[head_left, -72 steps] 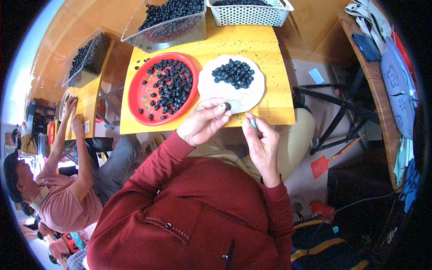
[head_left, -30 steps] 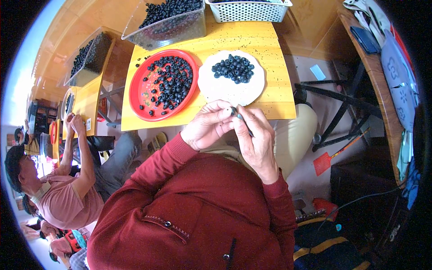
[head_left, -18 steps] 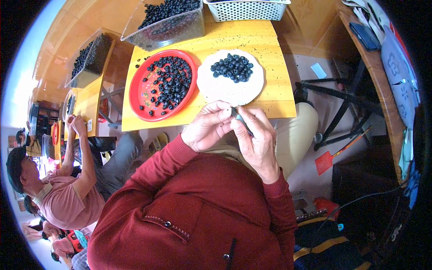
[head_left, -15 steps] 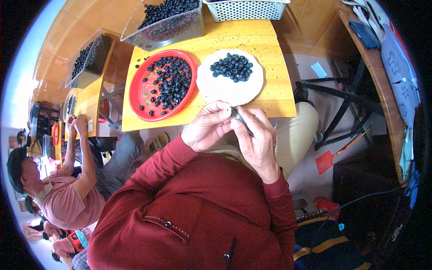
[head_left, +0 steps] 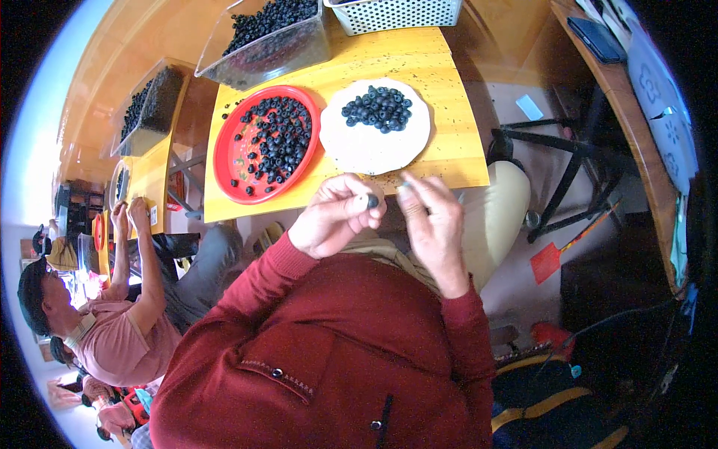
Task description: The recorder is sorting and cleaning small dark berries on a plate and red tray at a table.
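Observation:
My left hand [head_left: 336, 217] pinches one dark blueberry [head_left: 372, 200] between thumb and fingertips, just below the yellow table's [head_left: 449, 112] front edge. My right hand [head_left: 430, 217] is beside it, a small gap apart, its fingers pinched on what looks like a small thin tool [head_left: 404, 182]. On the table just beyond the hands, a red plate [head_left: 229, 142] holds several scattered blueberries. A white plate [head_left: 366, 150] to its right carries a heap of blueberries [head_left: 378, 108].
A clear bin of blueberries [head_left: 262, 37] and a white perforated basket [head_left: 396, 13] stand at the table's back. Another clear bin [head_left: 149, 105] sits on a table to the left, where a person in a pink shirt [head_left: 112, 337] works. A black chair frame [head_left: 576, 165] stands to the right.
My hands were pressed together around the berry; now they have drawn apart, the left keeping the berry and the right shifting slightly right.

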`<state>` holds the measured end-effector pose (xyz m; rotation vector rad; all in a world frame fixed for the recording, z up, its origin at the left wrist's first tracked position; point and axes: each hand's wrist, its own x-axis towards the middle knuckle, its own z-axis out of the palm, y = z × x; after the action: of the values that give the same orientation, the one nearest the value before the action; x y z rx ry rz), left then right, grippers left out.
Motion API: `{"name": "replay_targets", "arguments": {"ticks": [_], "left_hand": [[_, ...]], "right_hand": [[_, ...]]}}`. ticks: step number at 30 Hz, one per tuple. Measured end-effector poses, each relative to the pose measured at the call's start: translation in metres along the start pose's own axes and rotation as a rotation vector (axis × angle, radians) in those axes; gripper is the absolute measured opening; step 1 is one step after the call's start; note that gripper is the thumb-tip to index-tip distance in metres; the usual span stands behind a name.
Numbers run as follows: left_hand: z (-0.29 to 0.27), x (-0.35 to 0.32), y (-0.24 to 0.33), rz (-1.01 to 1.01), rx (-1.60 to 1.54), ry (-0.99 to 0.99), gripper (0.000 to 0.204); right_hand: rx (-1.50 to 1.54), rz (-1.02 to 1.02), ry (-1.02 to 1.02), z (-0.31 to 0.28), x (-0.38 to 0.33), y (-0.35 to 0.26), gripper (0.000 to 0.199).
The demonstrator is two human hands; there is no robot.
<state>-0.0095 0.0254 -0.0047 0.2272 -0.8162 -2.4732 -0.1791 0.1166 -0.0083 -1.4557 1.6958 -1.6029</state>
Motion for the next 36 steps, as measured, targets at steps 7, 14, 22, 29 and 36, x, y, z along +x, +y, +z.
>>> {"name": "replay_targets", "arguments": {"ticks": [7, 14, 22, 29, 36], "left_hand": [[-0.005, -0.01, 0.025, 0.091, 0.378, 0.258, 0.01], [-0.048, -0.03, 0.072, 0.388, 1.346, 0.604, 0.009], [-0.064, -0.03, 0.106, 0.505, 1.857, 0.743, 0.012], [-0.063, -0.001, 0.108, 0.459, 2.065, 0.58, 0.018], [-0.077, -0.005, 0.118, 0.448, 2.305, 0.536, 0.015]], "right_hand": [[0.071, 0.084, 0.048, -0.004, -0.008, 0.011, 0.025], [0.077, 0.09, 0.055, -0.004, -0.011, 0.015, 0.028], [0.053, 0.077, 0.009, 0.003, -0.009, 0.017, 0.027], [0.044, 0.083, 0.001, -0.002, -0.011, 0.011, 0.026], [0.086, 0.128, 0.045, 0.0, -0.019, 0.018, 0.027]]}}
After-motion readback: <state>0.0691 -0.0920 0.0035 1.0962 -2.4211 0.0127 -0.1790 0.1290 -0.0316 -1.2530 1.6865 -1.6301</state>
